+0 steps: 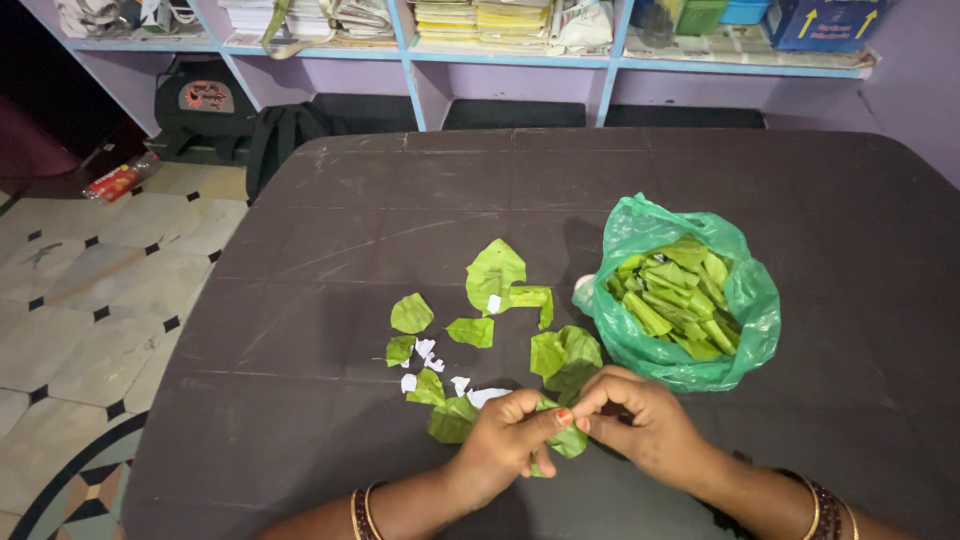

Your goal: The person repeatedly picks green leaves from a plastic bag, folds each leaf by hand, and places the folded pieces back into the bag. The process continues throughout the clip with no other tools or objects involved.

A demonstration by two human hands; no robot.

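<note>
Open green plastic bag [690, 300] on dark table; blue box [822, 22], yellow arrows, on shelf.

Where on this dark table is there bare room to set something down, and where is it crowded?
Bare: the table's far half toward the shelves, its left strip beside the tiled floor, and the right side past the green bag. Crowded: the middle, where leaf pieces and white scraps lie before the left hand and right hand.
</note>
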